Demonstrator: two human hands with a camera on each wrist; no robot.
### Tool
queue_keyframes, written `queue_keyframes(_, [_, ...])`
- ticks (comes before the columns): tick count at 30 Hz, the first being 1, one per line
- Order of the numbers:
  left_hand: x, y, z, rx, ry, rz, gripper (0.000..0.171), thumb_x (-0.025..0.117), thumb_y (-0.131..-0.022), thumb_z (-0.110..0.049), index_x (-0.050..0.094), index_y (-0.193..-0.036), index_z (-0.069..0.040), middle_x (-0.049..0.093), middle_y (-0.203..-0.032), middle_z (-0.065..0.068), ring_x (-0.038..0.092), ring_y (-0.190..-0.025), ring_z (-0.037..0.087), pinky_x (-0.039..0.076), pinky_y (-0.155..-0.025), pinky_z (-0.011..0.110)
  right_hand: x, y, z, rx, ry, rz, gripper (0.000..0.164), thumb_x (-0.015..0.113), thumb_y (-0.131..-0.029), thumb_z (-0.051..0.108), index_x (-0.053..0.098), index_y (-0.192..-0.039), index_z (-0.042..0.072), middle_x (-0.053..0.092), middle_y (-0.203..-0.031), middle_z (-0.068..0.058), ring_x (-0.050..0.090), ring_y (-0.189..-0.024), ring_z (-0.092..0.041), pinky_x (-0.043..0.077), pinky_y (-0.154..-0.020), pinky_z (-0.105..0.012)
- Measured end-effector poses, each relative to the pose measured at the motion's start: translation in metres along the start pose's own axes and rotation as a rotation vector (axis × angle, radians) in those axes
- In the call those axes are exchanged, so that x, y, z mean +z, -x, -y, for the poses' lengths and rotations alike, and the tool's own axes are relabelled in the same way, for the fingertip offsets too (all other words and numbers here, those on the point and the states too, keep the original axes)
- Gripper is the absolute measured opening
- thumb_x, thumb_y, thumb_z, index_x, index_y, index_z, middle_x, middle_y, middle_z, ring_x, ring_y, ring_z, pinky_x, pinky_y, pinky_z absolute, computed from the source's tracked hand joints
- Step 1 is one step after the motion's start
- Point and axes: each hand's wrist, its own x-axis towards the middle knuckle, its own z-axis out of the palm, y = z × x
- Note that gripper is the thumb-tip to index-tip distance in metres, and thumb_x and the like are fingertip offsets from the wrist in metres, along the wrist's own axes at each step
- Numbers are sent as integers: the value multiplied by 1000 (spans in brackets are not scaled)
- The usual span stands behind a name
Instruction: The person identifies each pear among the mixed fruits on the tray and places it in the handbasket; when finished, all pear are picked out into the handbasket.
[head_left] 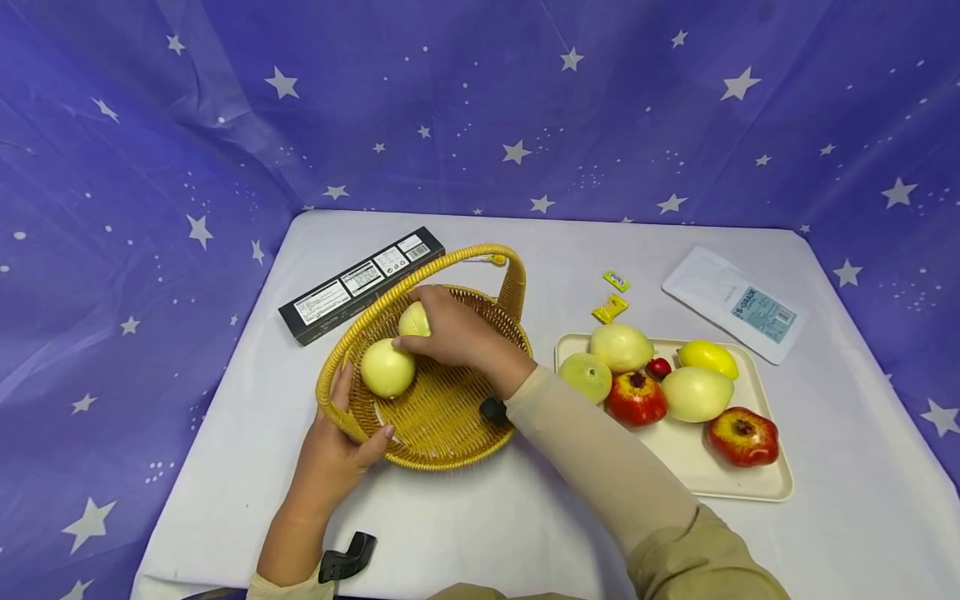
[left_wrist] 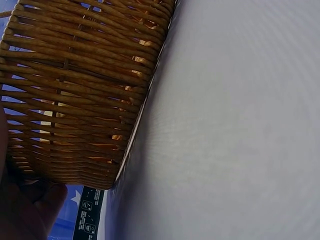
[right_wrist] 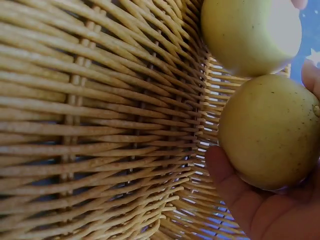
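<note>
In the head view, a round fruit (head_left: 414,320), without clear long axis, is held inside the basket (head_left: 442,417) by the right hand (head_left: 450,329), just beyond a second fruit (head_left: 387,369); the basket's rim is gripped by the left hand (head_left: 330,454). In the left wrist view, that hand's fingers are mostly hidden. In the right wrist view, the held fruit is clasped between thumb and fingers, seemingly touching the second.

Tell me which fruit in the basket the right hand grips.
The upper fruit in the head view: the right hand curls round it; the lower fruit sits outside that grip.
</note>
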Motion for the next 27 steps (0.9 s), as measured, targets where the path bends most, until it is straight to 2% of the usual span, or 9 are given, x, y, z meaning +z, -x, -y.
queue_keyframes(3, [0, 0, 0, 3, 0, -2, 104, 77, -78, -29, 11, -156, -13, 11, -160, 13, 24, -140, 40, 28, -104, 59, 5, 0, 1, -3, 41, 13, 78, 66, -86, 52, 36, -144, 9, 39, -140, -15, 55, -109, -23, 47, -90, -36])
queue_keyframes(8, [0, -1, -1, 20, 13, -6, 103, 77, -78, -28, 12, -156, -11, 8, -161, 9, 24, -140, 39, 28, -104, 59, 10, -1, 1, -20, 93, 62, 65, 59, -92, 47, 34, -143, 13, 30, -141, -18, 52, -109, -25, 48, -89, -36])
queue_keyframes(13, [1, -2, 0, 35, 17, -10, 103, 77, -78, -27, 12, -156, -12, 5, -161, 5, 25, -139, 39, 29, -103, 59, 11, -1, -2, -16, 62, 96, 58, 55, -95, 44, 34, -141, 15, 25, -139, -16, 50, -107, -25, 47, -88, -36])
queue_keyframes(19, [2, -3, 0, 37, 11, -8, 102, 77, -78, -27, 13, -156, -12, 4, -161, 3, 24, -140, 38, 28, -104, 59, 10, 0, -2, -13, 31, 107, 63, 55, -92, 53, 35, -139, 16, 25, -141, -15, 51, -106, -24, 48, -87, -36])
queue_keyframes(23, [1, -2, 1, 31, 9, -5, 101, 77, -79, -27, 13, -156, -12, 5, -161, 3, 24, -140, 37, 28, -104, 59, 1, 5, 4, -79, 63, 100, 72, 58, -89, 56, 34, -144, 16, 25, -145, -12, 43, -121, -26, 44, -95, -38])
queue_keyframes(27, [1, 1, 1, 14, 14, 2, 101, 76, -79, -27, 12, -156, -13, 5, -161, 3, 24, -140, 38, 28, -104, 60, -21, 23, 13, -176, 69, 76, 73, 61, -89, 52, 32, -146, 16, 28, -144, -9, 37, -129, -25, 39, -101, -39])
